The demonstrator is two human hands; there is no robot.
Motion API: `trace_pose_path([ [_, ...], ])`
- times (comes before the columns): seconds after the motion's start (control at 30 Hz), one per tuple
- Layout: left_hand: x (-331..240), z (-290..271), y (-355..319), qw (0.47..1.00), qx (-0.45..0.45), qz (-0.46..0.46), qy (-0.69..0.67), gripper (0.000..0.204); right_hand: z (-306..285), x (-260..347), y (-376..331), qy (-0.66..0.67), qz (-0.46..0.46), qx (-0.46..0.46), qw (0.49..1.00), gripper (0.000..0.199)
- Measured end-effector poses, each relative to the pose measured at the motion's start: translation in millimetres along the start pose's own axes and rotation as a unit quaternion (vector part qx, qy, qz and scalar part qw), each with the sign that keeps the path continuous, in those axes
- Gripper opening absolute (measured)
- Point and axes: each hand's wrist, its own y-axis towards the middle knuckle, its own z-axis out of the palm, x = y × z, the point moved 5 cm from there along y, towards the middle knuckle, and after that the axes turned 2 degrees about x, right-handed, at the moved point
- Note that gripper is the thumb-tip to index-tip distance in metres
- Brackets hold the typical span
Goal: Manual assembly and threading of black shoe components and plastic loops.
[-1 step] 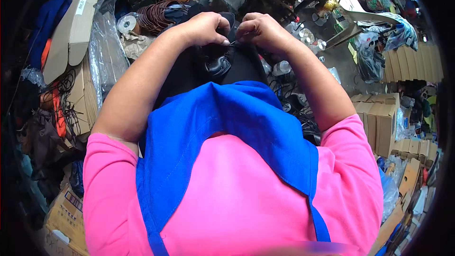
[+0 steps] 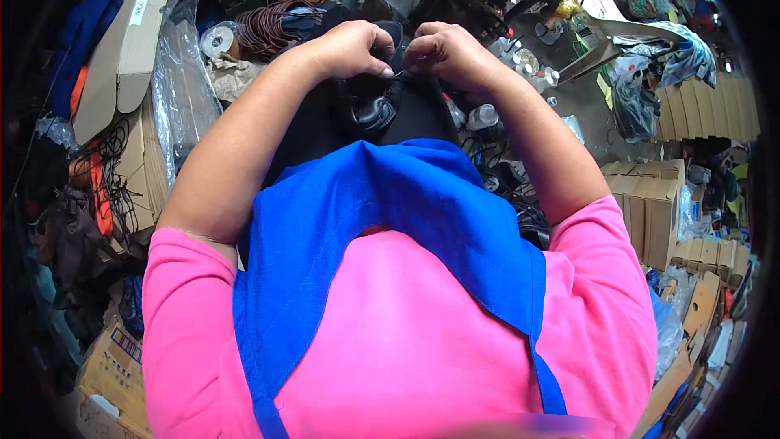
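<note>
Head view, looking down. Black item [image 2: 375,116] lies over the lap [image 2: 429,110], beyond the hem of the blue apron [image 2: 390,175]; its near part is glossy and creased, its outline lost against dark clothing. The lap probably serves as its support, since no bench shows beneath it.

Left hand [image 2: 355,50]: comes in from the left, thumb and fingers narrow, gripping the upper part of the black item; thumb tip lies on the near side. Judged to be a steadying hold.

Right hand [image 2: 445,50]: just beside the left, fingers curled inward at the item's right edge. Fingertips are mostly covered by the hand itself; cannot tell whether they are closed on the item or on something finer. A small pale glint [image 2: 398,73] shows between the hands; too small to identify. Both hands close together suggests fine handling at one spot.

Surroundings: white spool [image 2: 217,41] and coil of brown cord [image 2: 272,28] lie past the left forearm, perhaps kept within reach. Cardboard [image 2: 134,49] leans at far left, apparently stacked upright to save room. Boxes [image 2: 650,199] stand on the right; clear bottles [image 2: 483,117] lie near the right forearm.
</note>
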Motion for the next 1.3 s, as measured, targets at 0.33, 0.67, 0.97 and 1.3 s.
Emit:
trace_pose_path([
  [0.33,17.2,12.0,-3.7,0.979,0.038,-0.049,-0.194,0.024,27.4,-20.4,-14.4,0.222,0.053,-0.063,0.971,0.011],
  [0.67,24.6,23.3,-9.8,0.939,0.008,-0.020,-0.343,0.018,1.9,6.1,-6.9,-0.016,-0.058,-0.038,0.997,0.012],
  [0.97,29.4,27.6,-12.1,0.912,0.011,-0.025,-0.409,0.018,5.9,5.3,-5.0,0.023,-0.031,-0.034,0.999,0.013],
  [1.3,31.7,28.8,-14.8,0.915,0.096,-0.027,-0.391,0.033,25.7,10.2,-28.2,0.067,-0.005,-0.114,0.991,0.016],
])
